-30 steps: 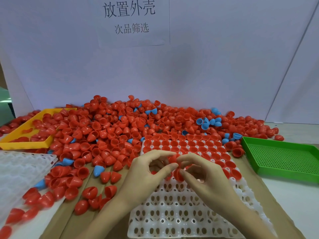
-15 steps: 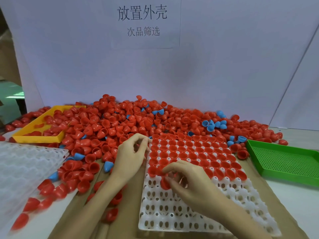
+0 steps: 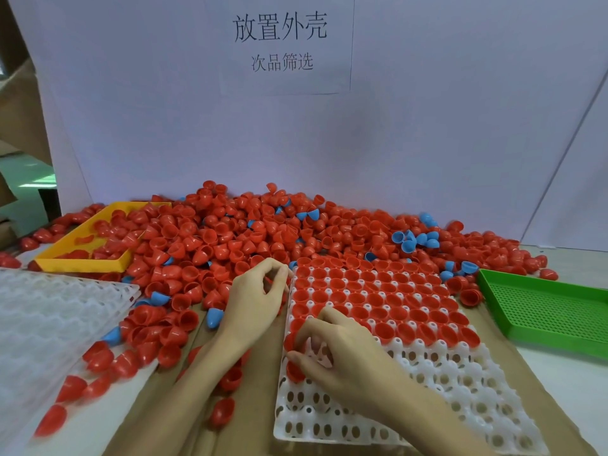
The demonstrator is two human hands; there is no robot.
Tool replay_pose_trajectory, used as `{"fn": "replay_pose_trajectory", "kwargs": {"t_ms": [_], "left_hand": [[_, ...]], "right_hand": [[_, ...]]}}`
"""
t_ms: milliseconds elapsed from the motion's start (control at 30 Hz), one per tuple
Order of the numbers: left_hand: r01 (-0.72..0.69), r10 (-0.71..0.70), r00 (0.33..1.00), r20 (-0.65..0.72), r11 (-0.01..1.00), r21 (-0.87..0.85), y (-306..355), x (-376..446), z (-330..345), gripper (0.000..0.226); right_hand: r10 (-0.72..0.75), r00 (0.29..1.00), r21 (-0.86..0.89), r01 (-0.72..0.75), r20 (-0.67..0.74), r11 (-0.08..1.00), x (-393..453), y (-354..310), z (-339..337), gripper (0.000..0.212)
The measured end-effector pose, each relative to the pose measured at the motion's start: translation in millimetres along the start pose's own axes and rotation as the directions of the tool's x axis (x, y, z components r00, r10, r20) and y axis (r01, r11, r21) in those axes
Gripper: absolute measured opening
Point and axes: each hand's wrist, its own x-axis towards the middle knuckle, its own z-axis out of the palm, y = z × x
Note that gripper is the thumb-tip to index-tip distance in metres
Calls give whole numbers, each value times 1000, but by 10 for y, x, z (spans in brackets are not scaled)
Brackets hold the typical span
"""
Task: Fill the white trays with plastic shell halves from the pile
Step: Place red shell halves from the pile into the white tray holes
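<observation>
A big pile of red shell halves point(image 3: 230, 238), with a few blue ones point(image 3: 415, 240) mixed in, lies across the back of the table. The white tray point(image 3: 460, 390) sits in front of me. Its far rows hold red halves and its near rows are bare. My left hand point(image 3: 255, 302) is at the pile's edge by the tray's far left corner, fingers curled round a red half. My right hand point(image 3: 342, 353) is over the tray's left edge and pinches a red shell half point(image 3: 293, 371) above a cell.
A stack of white trays point(image 3: 49, 320) lies at the left, with a yellow tray point(image 3: 82, 264) of red halves behind it. A green perforated tray point(image 3: 543, 311) stands at the right. Loose red halves are scattered on the cardboard point(image 3: 253, 426) beside my left forearm.
My left hand left the middle of the tray and went up-left to the pile's edge. My right hand slid to the tray's left edge with a red half.
</observation>
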Motion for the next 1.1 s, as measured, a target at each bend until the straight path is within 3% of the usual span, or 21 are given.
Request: {"fn": "replay_pose_trajectory", "kwargs": {"t_ms": [400, 600, 833, 1100], "left_hand": [[-78, 74, 996, 59, 995, 58, 51, -55, 37, 18], [-75, 71, 996, 59, 995, 67, 43, -46, 9, 17], [-101, 91, 991, 94, 990, 103, -44, -56, 42, 15], [-218, 175, 971, 161, 927, 305, -241, -53, 79, 8]], "right_hand": [[-18, 1000, -89, 18, 9, 996, 20, 6, 58, 19], [18, 999, 45, -17, -32, 999, 21, 97, -116, 18], [120, 989, 80, -113, -88, 990, -39, 472, -472, 14], [262, 942, 217, -216, -210, 952, -235, 774, -819, 15]]}}
